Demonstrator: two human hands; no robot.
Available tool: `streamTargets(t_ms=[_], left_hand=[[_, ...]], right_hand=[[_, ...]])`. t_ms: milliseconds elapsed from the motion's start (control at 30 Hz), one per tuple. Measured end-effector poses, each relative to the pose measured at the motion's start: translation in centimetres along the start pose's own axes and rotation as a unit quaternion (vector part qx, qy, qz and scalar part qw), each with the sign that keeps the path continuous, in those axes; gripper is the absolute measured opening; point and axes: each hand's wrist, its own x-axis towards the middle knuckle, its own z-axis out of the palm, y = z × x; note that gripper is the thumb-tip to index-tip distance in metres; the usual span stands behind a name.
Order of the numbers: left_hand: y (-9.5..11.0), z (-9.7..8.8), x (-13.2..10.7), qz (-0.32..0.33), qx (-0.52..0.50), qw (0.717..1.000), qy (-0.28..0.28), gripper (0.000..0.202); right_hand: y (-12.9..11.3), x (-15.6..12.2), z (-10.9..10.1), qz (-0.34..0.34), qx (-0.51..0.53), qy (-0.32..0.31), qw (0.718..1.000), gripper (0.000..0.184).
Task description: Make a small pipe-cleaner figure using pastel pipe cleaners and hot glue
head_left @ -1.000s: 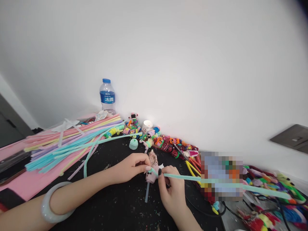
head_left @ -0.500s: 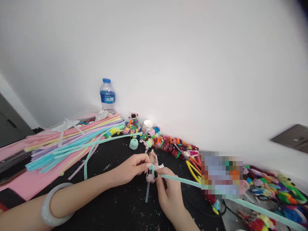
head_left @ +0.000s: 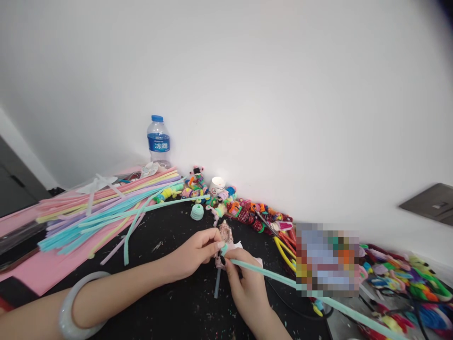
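Note:
A long mint-green pipe cleaner (head_left: 272,275) runs from my fingers off to the lower right. My left hand (head_left: 203,246) pinches its curled end between thumb and forefinger. Close beside, my right hand (head_left: 247,278) grips the same strand near that end. Beneath both hands lies a pink glue gun (head_left: 225,232) with a stained nozzle, partly covered by my fingers, and a clear glue stick (head_left: 217,284) pokes out of its back. A wound mint-green coil (head_left: 197,212) rests on the black table beyond my left hand.
Bundled pastel pipe cleaners (head_left: 106,208) spread at the left. A water bottle (head_left: 158,139) and a white paper cup (head_left: 217,185) stand near the wall. Colourful pipe-cleaner figures (head_left: 244,208) line the back, with more figures (head_left: 406,278) at the right. A black cable (head_left: 297,311) crosses the table.
My right hand has shifted slightly left, towards my left fingertips. The pipe cleaner's long free part has swung lower on the right. My left hand has barely moved.

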Motion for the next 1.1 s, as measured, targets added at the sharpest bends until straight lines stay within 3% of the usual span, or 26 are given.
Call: streamTargets(t_ms=[733, 1100], left_hand=[[1.0, 1.0, -0.7, 0.072, 0.103, 0.991, 0.04, 0.022], [0.9, 1.0, -0.8, 0.086, 0.138, 0.985, 0.053, 0.022]], right_hand=[[-0.2, -0.2, 0.6, -0.01, 0.058, 0.014, 0.998, 0.019], [0.3, -0.6, 0.8, -0.02, 0.024, 0.03, 0.999, 0.017]])
